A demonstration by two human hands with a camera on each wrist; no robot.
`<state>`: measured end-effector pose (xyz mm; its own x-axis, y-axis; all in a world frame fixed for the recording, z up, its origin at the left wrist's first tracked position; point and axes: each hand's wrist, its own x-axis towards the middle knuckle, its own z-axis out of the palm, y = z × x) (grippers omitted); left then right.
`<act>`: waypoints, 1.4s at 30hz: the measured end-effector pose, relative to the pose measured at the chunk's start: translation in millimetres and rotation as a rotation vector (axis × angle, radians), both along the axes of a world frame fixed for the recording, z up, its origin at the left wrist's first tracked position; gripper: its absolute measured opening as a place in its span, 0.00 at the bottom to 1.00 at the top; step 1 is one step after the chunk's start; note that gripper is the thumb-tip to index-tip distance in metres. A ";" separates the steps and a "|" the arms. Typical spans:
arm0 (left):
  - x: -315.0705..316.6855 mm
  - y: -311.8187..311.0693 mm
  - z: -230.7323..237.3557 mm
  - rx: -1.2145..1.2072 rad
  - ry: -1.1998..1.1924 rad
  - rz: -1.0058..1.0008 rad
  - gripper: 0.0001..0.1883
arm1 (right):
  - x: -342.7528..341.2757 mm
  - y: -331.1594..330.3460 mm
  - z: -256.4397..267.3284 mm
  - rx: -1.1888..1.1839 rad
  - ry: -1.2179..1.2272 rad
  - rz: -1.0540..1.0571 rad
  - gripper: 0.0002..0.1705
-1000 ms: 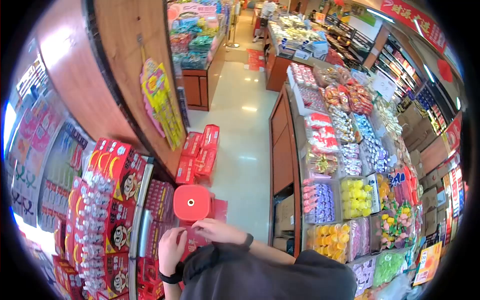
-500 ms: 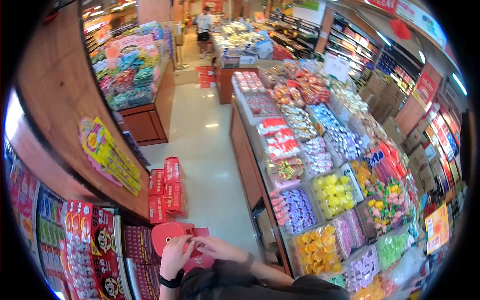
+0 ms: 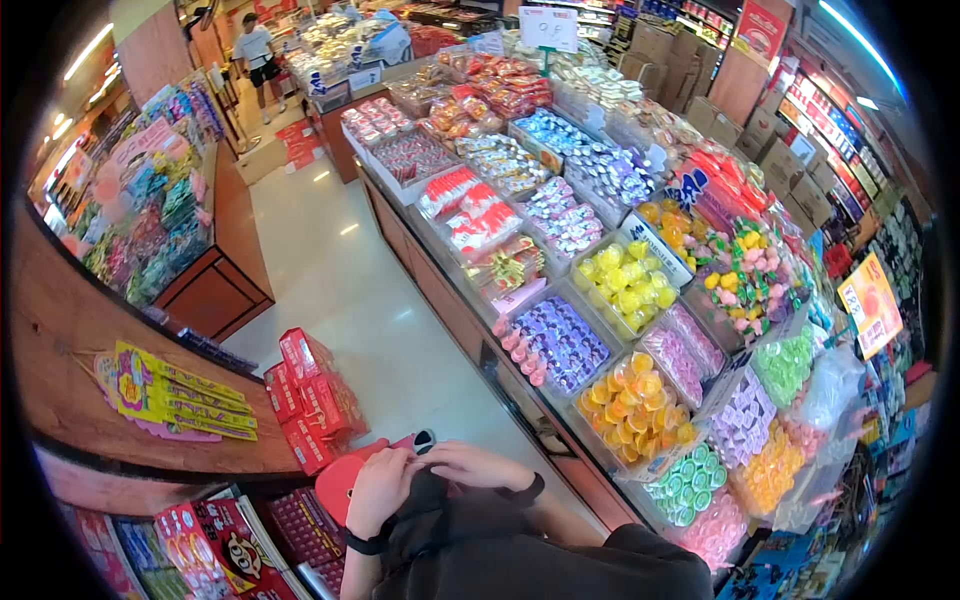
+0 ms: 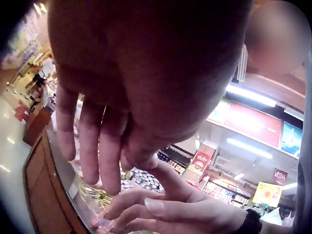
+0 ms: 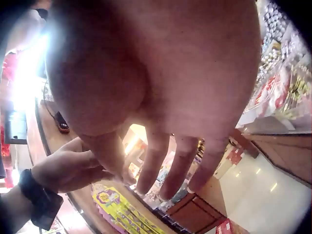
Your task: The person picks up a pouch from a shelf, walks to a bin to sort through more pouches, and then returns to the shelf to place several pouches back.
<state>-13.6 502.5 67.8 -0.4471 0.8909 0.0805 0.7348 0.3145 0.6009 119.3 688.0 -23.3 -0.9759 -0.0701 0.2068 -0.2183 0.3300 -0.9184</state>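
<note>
Left hand (image 3: 379, 490) and right hand (image 3: 474, 465) – fingers loosely open – are hiding more of the red stool (image 3: 336, 487) now, seat facing up, long axis unclear.

We cannot see most of the red stool (image 3: 337, 486), hidden behind our left hand (image 3: 380, 490) and sleeve. Whether its fingertips touch our right hand (image 3: 472, 465), we cannot tell from the head view. We find the small print on the orange sign (image 3: 872, 303) unreadable, the distant person (image 3: 256, 48) too small for detail, and the face (image 4: 279, 36) in the left wrist view blurred.
</note>
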 end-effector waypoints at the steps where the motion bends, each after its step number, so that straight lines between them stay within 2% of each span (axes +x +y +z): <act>1: -5.7 6.1 1.6 0.002 0.002 -0.035 0.08 | 0.1 1.7 0.0 0.007 -0.001 -0.013 0.21; 5: -36.7 13.5 5.1 0.038 -0.002 -0.107 0.08 | -18.6 7.9 11.4 0.033 -0.031 -0.023 0.21; 12: -116.5 -7.9 9.4 0.056 -0.004 0.023 0.07 | -110.1 -7.5 32.8 0.038 -0.055 0.000 0.23; 15: -145.3 -26.5 -4.2 0.087 -0.068 0.110 0.05 | -150.8 -11.5 41.5 0.236 -0.029 0.054 0.23; 16: -153.4 -31.8 -7.4 0.096 -0.095 0.125 0.05 | -163.0 -12.9 49.0 0.266 -0.121 0.096 0.22; 21: -193.8 -50.6 -25.0 0.117 -0.187 0.179 0.05 | -212.1 -30.3 59.4 0.339 -0.067 0.080 0.20; 25: -222.7 -51.7 -29.0 0.106 -0.217 0.166 0.05 | -237.9 -39.4 46.8 0.335 -0.016 0.025 0.20; 31: -258.8 -38.9 -34.7 0.096 -0.193 0.093 0.06 | -260.4 -33.3 43.1 0.316 -0.215 -0.013 0.23; 37: -290.3 -21.4 -32.5 0.044 -0.233 -0.004 0.07 | -273.7 -29.9 55.7 0.297 -0.238 -0.073 0.24; 40: -303.5 -6.9 -35.4 0.004 -0.255 -0.058 0.07 | -277.4 -25.0 45.8 0.309 -0.167 -0.140 0.24; 42: -310.8 5.4 -37.8 -0.015 -0.230 -0.086 0.07 | -282.7 -13.3 39.5 0.318 -0.229 -0.125 0.25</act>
